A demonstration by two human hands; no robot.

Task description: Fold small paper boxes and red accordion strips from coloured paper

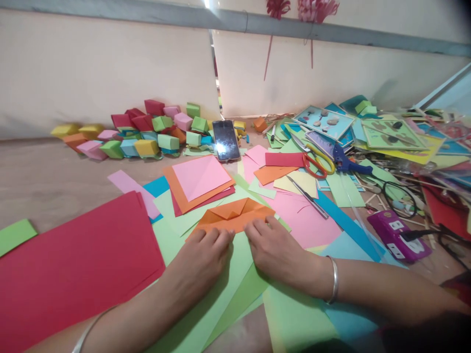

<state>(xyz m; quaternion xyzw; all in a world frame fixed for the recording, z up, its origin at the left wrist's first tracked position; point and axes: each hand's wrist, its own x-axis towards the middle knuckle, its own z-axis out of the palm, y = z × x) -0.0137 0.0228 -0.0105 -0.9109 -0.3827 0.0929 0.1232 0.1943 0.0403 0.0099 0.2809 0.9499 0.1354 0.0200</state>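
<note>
A folded orange paper (235, 212) lies over green sheets (221, 274) in front of me, with a pointed flap along its upper part. My left hand (208, 255) has its fingers closed on the paper's near left edge. At the near right edge, the curled fingers of my right hand (270, 250) grip the same paper. Just beyond it sits a stack of squares, a pink one (200, 176) on top of orange and red. Both thumbs are mostly hidden.
Large red sheets (81, 264) lie left. Small folded paper boxes (147, 127) and a phone (225, 140) stand at the back. Scissors (314, 164), a craft knife (308, 197), a blue glue gun (349, 162) and a purple socket box (398, 235) are on the right.
</note>
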